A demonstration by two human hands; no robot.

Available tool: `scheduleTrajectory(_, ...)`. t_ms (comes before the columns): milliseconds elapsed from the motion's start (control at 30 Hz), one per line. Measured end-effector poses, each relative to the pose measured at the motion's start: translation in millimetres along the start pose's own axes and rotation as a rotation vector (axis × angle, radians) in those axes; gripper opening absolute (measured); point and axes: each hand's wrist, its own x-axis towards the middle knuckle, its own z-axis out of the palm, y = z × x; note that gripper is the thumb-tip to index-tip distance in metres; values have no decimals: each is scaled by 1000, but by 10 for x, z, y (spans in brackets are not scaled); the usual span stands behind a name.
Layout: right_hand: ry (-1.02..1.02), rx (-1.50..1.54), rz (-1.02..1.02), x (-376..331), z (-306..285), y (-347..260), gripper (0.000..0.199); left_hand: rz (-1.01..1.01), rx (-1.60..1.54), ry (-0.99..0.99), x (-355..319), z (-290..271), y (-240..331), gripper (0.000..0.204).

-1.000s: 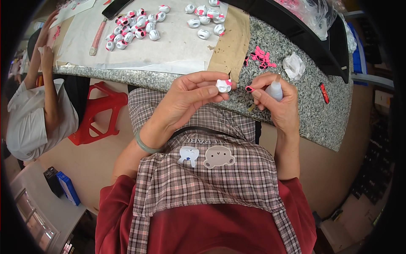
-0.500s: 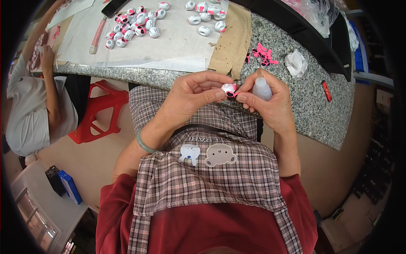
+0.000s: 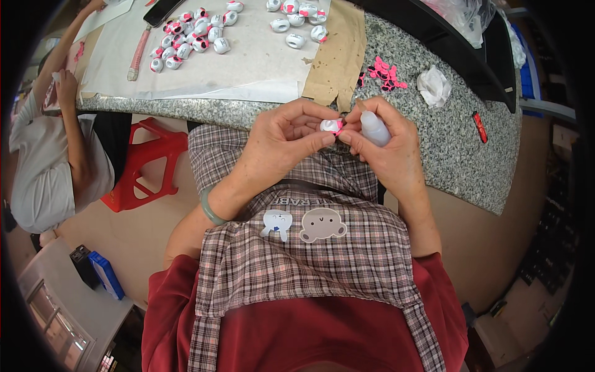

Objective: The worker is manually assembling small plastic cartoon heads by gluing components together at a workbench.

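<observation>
You are sitting at a speckled grey granite counter [image 3: 458, 155] whose curved edge bends away to your right. A sheet of white paper [image 3: 248, 56] covers its left part, with a strip of brown cardboard [image 3: 341, 56] lying along the paper's right edge. Under the counter, to your left, a red plastic stool [image 3: 145, 167] stands on a plain tan floor [image 3: 130, 242]. Lower left you can see the corner of a pale table [image 3: 56, 291] with a blue box [image 3: 105, 273] just beside it. Along the counter's far side runs a dark tray [image 3: 446, 43]. The light is even and soft, casting no hard shadows.
</observation>
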Motion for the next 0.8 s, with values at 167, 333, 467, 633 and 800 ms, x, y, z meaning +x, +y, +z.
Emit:
scheduleTrajectory(167, 85, -122, -107, -42, 34, 62, 20, 21, -38, 14, -11, 32, -35, 24)
scheduleTrajectory(333, 75, -35, -65, -57, 38, 62, 19, 84, 102, -9, -3, 56, -24, 31)
scheduleTrajectory(467, 29, -15, -50, -28, 1, 86, 19, 144, 440, -45, -11, 47, 81, 29)
scheduleTrajectory(633, 16, -27, -58, 12, 2, 115, 18, 153, 656, -34, -12, 63, 123, 24)
scheduleTrajectory(800, 101, -70, -124, -40, 79, 129, 18, 212, 391, 64, 7, 95, -131, 27)
